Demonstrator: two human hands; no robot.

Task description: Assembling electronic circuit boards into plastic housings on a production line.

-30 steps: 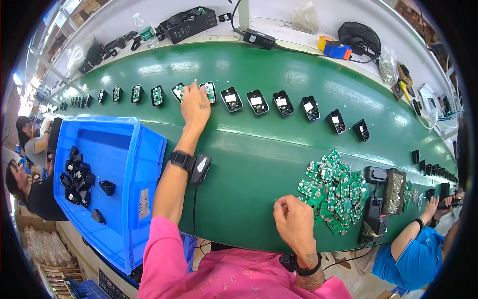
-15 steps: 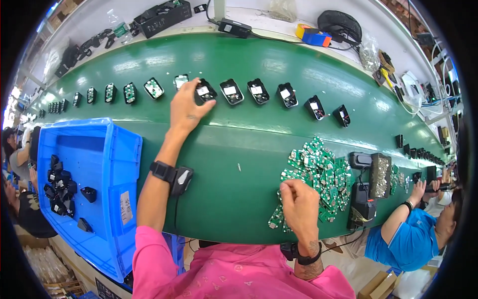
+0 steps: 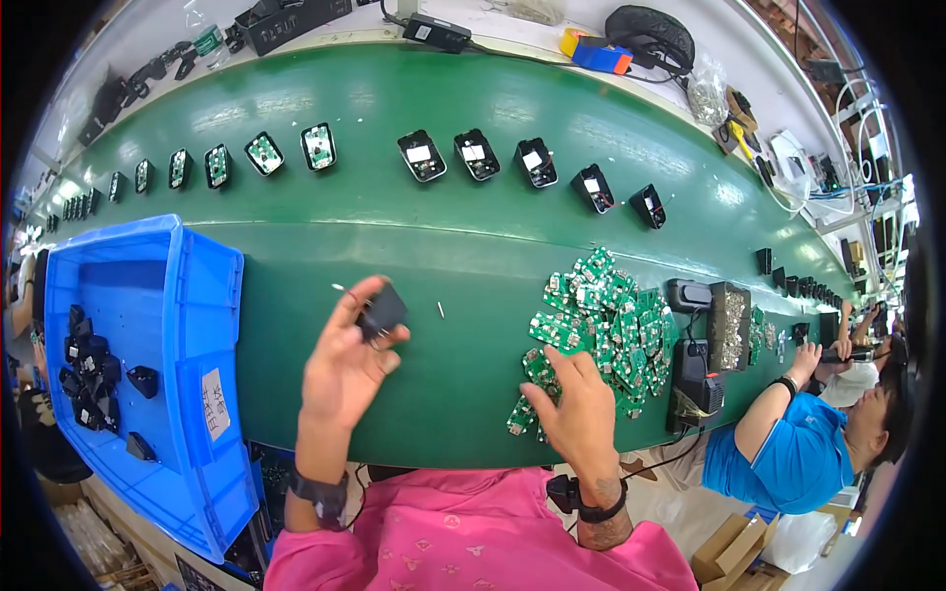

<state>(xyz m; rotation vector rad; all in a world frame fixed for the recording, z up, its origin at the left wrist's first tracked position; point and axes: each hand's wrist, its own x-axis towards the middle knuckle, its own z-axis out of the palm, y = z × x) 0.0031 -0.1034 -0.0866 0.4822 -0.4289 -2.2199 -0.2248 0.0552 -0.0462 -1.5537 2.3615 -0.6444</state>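
A small black plastic housing (image 3: 386, 309) is gripped between the fingers and thumb of my left hand (image 3: 340, 379), raised over the near half of the green bench. A thin wire with a pale end sticks out beside it. My right hand (image 3: 581, 412) reaches over the left edge of a heap of green circuit boards (image 3: 631, 330), its thumb and index finger apart around a board (image 3: 538, 368). On the far half stands a row of black housings: those on the left, such as this housing (image 3: 318, 147), show green boards inside, while this one (image 3: 422, 156) and others rightward show white rectangles.
A blue crate (image 3: 225, 315) with several black parts stands at the left. Right of the heap are a box of small metal parts (image 3: 729, 327) and black devices (image 3: 698, 384). A small pin-like piece (image 3: 440, 310) lies mid-bench. A co-worker in blue (image 3: 778, 453) sits at the right.
My left hand has taken a housing from the row and brought it nearer, leaving a gap there. My right hand's fingers have opened out toward the boards. The whole view has shifted slightly.
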